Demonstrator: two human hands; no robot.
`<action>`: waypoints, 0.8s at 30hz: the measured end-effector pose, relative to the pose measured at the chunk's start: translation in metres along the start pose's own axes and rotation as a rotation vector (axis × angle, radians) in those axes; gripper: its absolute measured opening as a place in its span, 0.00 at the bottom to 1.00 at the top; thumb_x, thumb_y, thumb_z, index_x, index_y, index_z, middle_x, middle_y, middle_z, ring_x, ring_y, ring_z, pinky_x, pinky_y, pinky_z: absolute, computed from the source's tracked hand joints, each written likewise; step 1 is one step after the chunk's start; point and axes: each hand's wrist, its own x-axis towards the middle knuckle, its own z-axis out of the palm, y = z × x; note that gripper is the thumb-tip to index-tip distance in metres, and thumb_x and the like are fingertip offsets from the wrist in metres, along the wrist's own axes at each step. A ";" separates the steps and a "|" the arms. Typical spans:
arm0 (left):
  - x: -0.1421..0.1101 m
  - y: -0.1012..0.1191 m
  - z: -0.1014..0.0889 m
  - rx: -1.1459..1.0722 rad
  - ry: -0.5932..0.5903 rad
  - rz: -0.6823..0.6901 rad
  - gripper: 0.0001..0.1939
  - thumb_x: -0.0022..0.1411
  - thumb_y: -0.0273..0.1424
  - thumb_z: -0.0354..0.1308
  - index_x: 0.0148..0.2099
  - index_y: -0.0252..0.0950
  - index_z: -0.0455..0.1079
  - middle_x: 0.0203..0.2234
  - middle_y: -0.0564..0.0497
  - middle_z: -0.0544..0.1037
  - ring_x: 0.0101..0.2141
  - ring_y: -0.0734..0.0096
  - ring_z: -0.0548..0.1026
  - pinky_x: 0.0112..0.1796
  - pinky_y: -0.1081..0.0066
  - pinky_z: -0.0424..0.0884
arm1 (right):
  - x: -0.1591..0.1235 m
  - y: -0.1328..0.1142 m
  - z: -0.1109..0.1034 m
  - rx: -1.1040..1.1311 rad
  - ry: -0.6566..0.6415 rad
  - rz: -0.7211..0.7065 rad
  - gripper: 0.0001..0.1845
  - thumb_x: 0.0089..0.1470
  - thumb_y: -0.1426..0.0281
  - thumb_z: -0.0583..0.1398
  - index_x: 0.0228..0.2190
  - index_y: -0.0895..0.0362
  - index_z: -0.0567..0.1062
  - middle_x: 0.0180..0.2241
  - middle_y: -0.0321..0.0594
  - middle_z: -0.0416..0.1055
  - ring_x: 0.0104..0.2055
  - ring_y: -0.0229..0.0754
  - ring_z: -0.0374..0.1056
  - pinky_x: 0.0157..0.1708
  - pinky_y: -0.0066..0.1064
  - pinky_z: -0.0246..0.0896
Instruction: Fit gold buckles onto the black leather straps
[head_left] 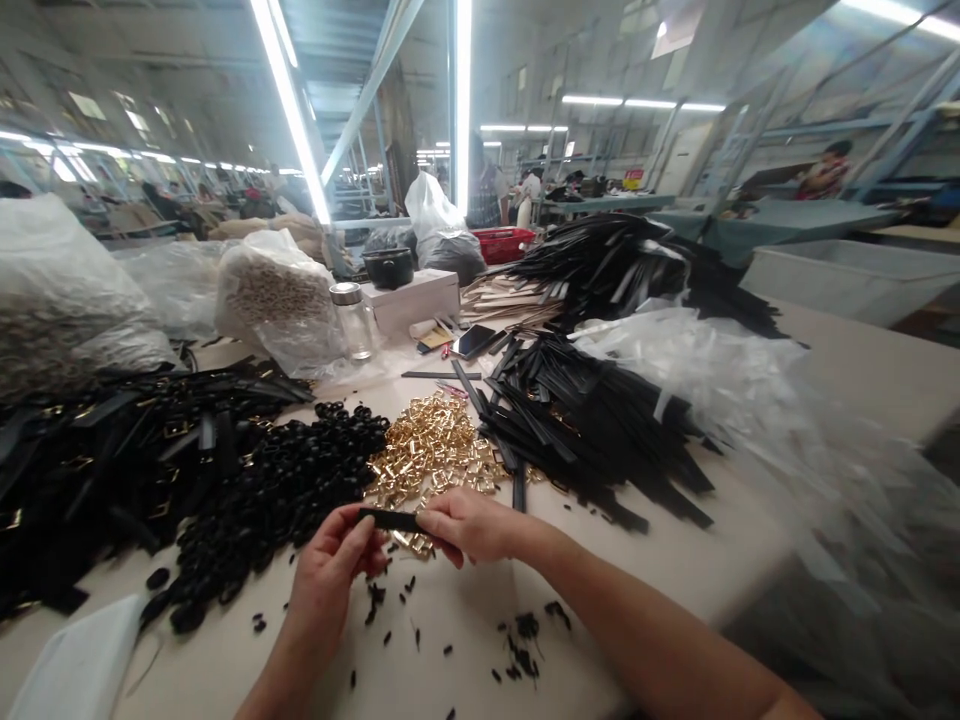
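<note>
Between my two hands a short black strap [391,519] is stretched level above the table. My left hand [335,550] pinches its left end between thumb and fingers. Its right end is in the closed fingers of my right hand [466,525]. Just beyond the hands lies a heap of gold buckles [431,440]. Left of the buckles is a pile of small black loops [300,470]. To the right, long black straps [585,420] are heaped loosely. Small black scraps [523,640] are scattered on the table in front of me.
Straps with gold buckles [97,440] cover the left side. Farther back stand a glass jar [352,322], a clear bag [274,300], a white box [416,298] and a phone [474,342]. Plastic sheeting [750,400] drapes the right edge. A white tray [79,665] lies near left.
</note>
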 end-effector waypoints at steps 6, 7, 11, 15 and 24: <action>0.000 0.003 0.001 0.021 0.005 -0.069 0.29 0.41 0.44 0.73 0.43 0.34 0.72 0.28 0.52 0.78 0.21 0.74 0.73 0.25 0.73 0.71 | 0.000 0.001 0.005 -0.168 0.177 -0.099 0.13 0.57 0.62 0.59 0.28 0.58 0.77 0.22 0.32 0.73 0.23 0.30 0.62 0.24 0.22 0.51; 0.000 0.003 0.001 0.020 0.005 -0.076 0.29 0.41 0.44 0.73 0.43 0.34 0.72 0.28 0.52 0.78 0.21 0.74 0.73 0.25 0.73 0.71 | 0.002 0.002 0.008 -0.186 0.261 -0.127 0.11 0.54 0.62 0.62 0.32 0.57 0.78 0.25 0.33 0.74 0.25 0.31 0.64 0.25 0.22 0.52; 0.000 0.003 0.002 0.007 0.001 -0.100 0.31 0.41 0.44 0.73 0.45 0.34 0.71 0.26 0.52 0.78 0.21 0.72 0.74 0.24 0.73 0.71 | 0.008 0.007 0.024 -0.241 0.459 -0.262 0.12 0.51 0.63 0.66 0.38 0.52 0.79 0.33 0.34 0.77 0.34 0.35 0.70 0.34 0.24 0.59; -0.001 0.002 0.002 -0.012 -0.007 -0.107 0.32 0.42 0.43 0.73 0.48 0.34 0.71 0.26 0.53 0.77 0.22 0.72 0.74 0.24 0.74 0.71 | 0.012 0.011 0.032 -0.281 0.507 -0.355 0.11 0.52 0.63 0.66 0.38 0.53 0.79 0.36 0.36 0.78 0.37 0.36 0.72 0.39 0.25 0.62; -0.002 0.001 -0.001 -0.068 -0.035 -0.104 0.33 0.43 0.41 0.73 0.51 0.35 0.71 0.28 0.52 0.78 0.21 0.76 0.72 0.25 0.75 0.70 | 0.016 0.015 0.033 -0.561 0.516 -0.493 0.11 0.59 0.63 0.60 0.31 0.57 0.76 0.30 0.38 0.76 0.33 0.37 0.71 0.34 0.26 0.59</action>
